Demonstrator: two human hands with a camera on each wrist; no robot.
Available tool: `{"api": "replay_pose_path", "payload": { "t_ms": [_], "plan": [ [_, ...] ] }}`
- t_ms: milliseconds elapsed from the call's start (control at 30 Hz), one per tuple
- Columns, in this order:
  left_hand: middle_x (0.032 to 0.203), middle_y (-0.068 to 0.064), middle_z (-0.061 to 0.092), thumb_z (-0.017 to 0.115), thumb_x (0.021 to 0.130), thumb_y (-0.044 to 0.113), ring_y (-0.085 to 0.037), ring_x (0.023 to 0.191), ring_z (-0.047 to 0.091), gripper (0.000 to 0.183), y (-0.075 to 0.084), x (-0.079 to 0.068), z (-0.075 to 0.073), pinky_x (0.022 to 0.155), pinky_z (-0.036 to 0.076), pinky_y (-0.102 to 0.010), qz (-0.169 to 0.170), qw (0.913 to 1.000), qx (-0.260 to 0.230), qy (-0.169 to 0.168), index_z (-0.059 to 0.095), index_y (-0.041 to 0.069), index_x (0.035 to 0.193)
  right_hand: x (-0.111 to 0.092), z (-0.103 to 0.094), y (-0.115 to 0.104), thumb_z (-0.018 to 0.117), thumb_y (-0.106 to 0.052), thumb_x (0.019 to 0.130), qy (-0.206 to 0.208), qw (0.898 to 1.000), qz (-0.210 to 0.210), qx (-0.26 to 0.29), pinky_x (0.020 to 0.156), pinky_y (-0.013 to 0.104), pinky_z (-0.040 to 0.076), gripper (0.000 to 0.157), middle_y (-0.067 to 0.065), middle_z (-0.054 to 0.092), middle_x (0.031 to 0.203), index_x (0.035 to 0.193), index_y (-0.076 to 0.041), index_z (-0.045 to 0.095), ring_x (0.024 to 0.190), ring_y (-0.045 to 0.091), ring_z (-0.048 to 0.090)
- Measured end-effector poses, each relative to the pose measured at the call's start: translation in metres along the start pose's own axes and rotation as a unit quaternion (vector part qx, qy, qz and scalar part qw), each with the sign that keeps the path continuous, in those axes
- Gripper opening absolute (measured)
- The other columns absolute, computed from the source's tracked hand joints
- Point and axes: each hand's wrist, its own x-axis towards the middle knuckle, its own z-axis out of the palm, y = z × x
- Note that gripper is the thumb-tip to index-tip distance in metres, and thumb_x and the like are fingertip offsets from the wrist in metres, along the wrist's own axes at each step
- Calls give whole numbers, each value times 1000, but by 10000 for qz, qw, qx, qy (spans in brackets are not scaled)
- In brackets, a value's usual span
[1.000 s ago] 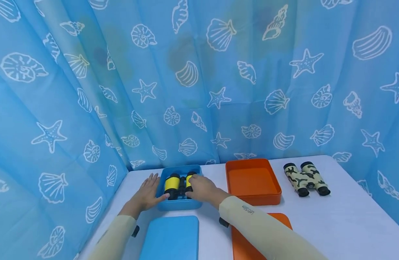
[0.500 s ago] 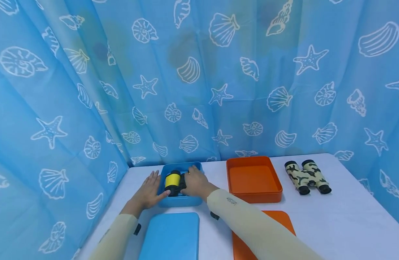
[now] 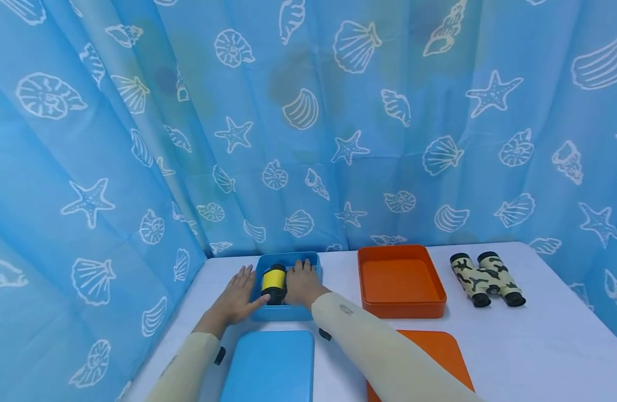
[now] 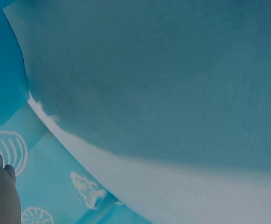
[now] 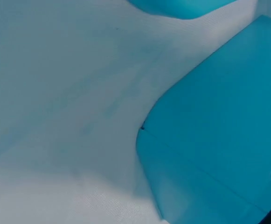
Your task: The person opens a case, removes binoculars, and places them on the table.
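Observation:
A pair of black-and-yellow toy binoculars (image 3: 274,280) lies inside a small blue box (image 3: 268,314) at the back left of the table. My left hand (image 3: 239,294) lies along the box's left side with fingers straight, its thumb over the front corner; the left wrist view catches this hand (image 4: 2,193) at its edge. My right hand (image 3: 303,283) reaches into the box and holds the right barrel, with its fingers bent over it. That barrel is hidden beneath the hand, and the fingertips are out of sight. Blue box wall (image 5: 219,121) fills much of the right wrist view.
A blue lid (image 3: 270,363) lies in front of the blue box. Right of it stands an open orange box (image 3: 403,310), with an orange lid (image 3: 436,349) partly under my right forearm. Camouflage binoculars (image 3: 486,279) lie at the far right. A shell-patterned curtain (image 3: 338,139) encloses the back and left.
My right hand has shifted inward and farther back over the right barrel, covering its yellow part. The left hand stays at the box's side. The whole view has moved slightly.

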Motion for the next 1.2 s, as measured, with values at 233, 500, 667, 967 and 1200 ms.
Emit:
{"api": "replay_pose_path", "payload": {
  "t_ms": [233, 500, 667, 967, 1200],
  "plan": [
    [148, -7, 8, 25, 80, 73, -24, 134, -1, 91, 0, 0, 0, 106, 7, -45, -26, 9999, 105, -6, 14, 9, 143, 4, 5, -2, 64, -59, 68, 77, 10000, 43, -39, 101, 49, 21, 90, 20, 23, 141, 134, -5, 38, 128, 42, 18],
    [148, -6, 9, 25, 79, 73, -23, 134, 1, 92, 3, 2, -1, 106, 8, -45, -16, 9999, 100, 54, 17, 8, 142, 7, 6, -1, 64, -60, 68, 24, 9998, 155, -152, 100, 51, 23, 91, 22, 22, 141, 136, -7, 35, 126, 45, 19],
    [148, -6, 10, 22, 78, 75, -23, 134, 1, 93, 3, 1, -1, 106, 7, -44, -68, 9999, 89, 21, 18, 8, 142, 6, 4, -3, 66, -56, 68, -3, 10000, 81, -53, 96, 55, 27, 86, 22, 30, 134, 132, -5, 41, 122, 45, 25],
    [148, -5, 8, 25, 80, 73, -22, 134, 0, 90, 2, 2, 1, 106, 7, -44, -61, 9999, 89, 86, 16, 9, 143, 10, 7, -1, 64, -57, 70, -117, 9998, 143, 103, 99, 55, 21, 89, 24, 19, 141, 136, -6, 35, 127, 45, 13],
    [148, -5, 9, 22, 78, 75, -22, 134, 0, 93, 0, 1, 3, 106, 7, -44, -126, 9999, 95, 61, 17, 9, 143, 11, 6, -5, 65, -57, 69, -64, 9999, 111, -8, 97, 56, 24, 89, 24, 26, 135, 136, -6, 36, 123, 45, 22]
  ]
}}
